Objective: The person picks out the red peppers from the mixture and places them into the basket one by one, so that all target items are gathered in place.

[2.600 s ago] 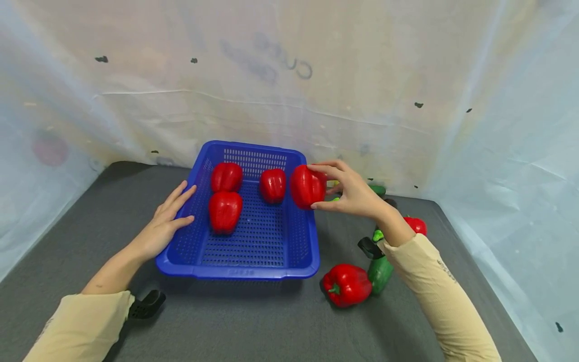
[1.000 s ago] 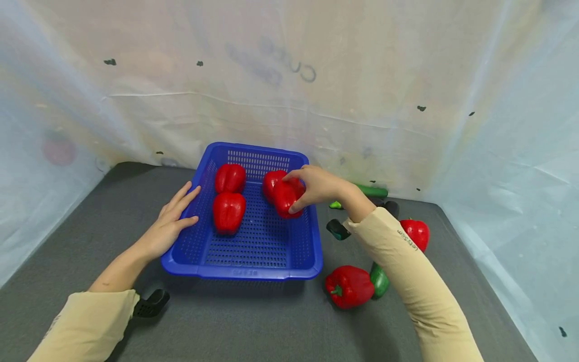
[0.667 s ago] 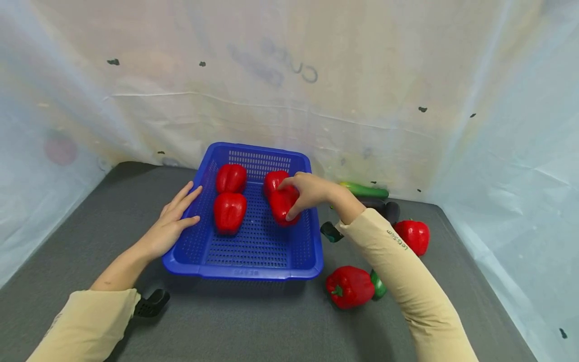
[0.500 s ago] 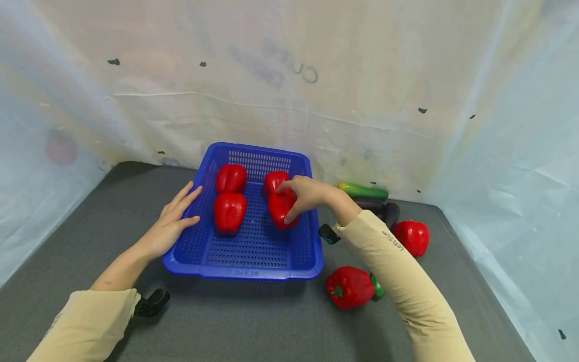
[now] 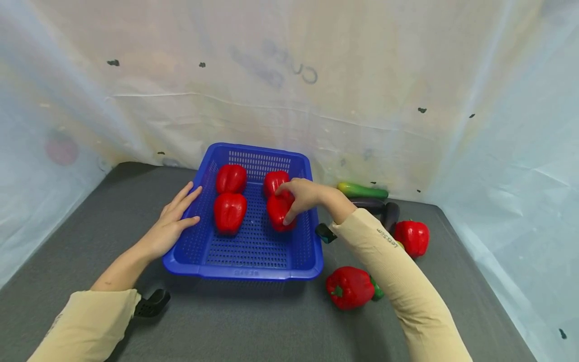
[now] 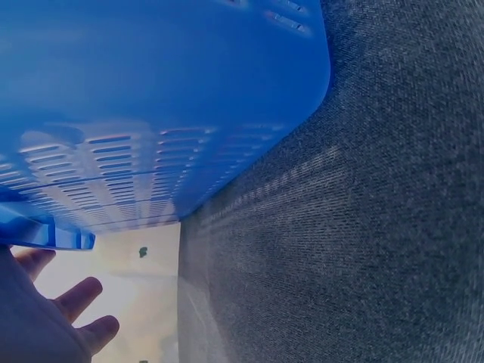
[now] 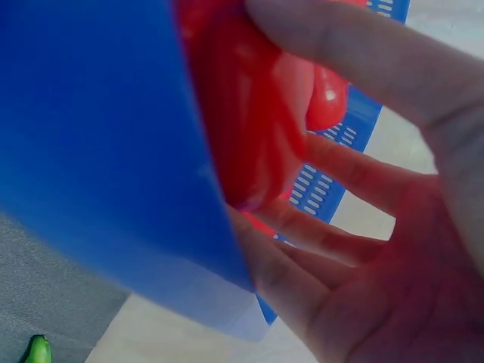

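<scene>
A blue plastic basket point(image 5: 253, 273) stands on the grey table. My left hand point(image 5: 169, 224) rests on its left rim with fingers straight and spread; in the left wrist view the fingers point(image 6: 79, 299) show beyond the rim. Inside the basket's right half, my right hand point(image 5: 304, 195) grips a red bell pepper point(image 5: 278, 213) between thumb and fingers. Another bell pepper point(image 5: 275, 180) lies just behind it, partly covered by the hand. Two more red bell peppers, one at the back point(image 5: 231, 178) and one in front point(image 5: 229, 213), lie along the left side.
Right of the basket lie a red bell pepper point(image 5: 349, 287) with a green vegetable point(image 5: 376, 290) behind it, another red pepper point(image 5: 412, 238), dark eggplants point(image 5: 390, 216) and a green-yellow zucchini point(image 5: 362, 190). Plastic sheeting point(image 5: 289, 90) encloses the table at the back and sides.
My right hand has carried the bell pepper from above the right rim down into the basket, leftward and nearer, in front of the back right pepper. The left hand has stayed on the rim.
</scene>
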`<state>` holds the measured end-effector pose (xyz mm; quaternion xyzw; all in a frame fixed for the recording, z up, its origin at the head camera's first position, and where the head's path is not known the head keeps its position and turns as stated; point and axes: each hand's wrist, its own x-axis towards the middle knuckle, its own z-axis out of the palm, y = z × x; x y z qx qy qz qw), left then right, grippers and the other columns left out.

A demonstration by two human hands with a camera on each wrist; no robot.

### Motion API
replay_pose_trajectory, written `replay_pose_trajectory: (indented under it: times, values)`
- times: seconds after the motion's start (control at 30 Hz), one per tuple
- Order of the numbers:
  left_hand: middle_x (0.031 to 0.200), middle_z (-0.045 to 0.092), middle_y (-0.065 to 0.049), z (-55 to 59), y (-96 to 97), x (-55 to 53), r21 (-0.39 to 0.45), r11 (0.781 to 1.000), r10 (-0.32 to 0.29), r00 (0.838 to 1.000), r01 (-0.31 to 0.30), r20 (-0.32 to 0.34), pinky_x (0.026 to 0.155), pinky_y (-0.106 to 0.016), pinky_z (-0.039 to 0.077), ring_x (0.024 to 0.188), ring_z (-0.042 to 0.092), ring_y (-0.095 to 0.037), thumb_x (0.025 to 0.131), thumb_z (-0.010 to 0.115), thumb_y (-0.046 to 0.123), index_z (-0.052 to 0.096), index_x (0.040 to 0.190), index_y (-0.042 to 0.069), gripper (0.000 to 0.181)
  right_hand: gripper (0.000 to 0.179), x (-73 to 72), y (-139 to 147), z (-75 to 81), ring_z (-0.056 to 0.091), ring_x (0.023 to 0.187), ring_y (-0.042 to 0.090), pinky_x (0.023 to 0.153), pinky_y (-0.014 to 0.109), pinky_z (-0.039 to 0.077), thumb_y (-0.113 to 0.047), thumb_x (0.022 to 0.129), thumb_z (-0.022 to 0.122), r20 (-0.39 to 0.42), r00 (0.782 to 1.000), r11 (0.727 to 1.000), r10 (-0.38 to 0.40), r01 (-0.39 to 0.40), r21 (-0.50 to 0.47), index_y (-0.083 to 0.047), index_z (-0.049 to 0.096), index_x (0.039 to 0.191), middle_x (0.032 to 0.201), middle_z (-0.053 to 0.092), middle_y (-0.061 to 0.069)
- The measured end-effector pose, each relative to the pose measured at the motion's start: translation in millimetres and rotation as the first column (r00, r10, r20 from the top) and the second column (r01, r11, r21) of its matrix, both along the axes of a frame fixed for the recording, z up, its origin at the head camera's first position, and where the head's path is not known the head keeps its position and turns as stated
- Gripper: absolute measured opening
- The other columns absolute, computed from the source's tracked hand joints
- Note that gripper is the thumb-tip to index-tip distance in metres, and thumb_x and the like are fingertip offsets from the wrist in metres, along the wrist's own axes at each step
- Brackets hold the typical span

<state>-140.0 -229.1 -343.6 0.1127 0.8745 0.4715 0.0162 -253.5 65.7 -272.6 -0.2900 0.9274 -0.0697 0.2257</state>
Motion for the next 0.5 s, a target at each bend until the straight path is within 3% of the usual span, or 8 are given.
replay_pose_trajectory:
  times: [0.5]
  values:
    - [0.161, -0.011, -0.013, -2.3, -0.8, -0.2, 0.009, 1.0, -0.002, 1.0, 0.002, -0.009, 0.099, -0.077, 0.0, 0.14, -0.008, -0.05, 0.099, 0.044, 0.013, 0.011, 0.155, 0.009, 0.065, 0.076, 1.9, -2.9, -1.9, 0.039, 0.133, 0.029, 0.109, 0.043, 0.035, -0.023, 0.076, 0.08, -0.007, 1.0, 0.999, 0.009, -0.009, 0.052, -0.013, 0.045, 0.143, 0.142, 0.043, 0.015]
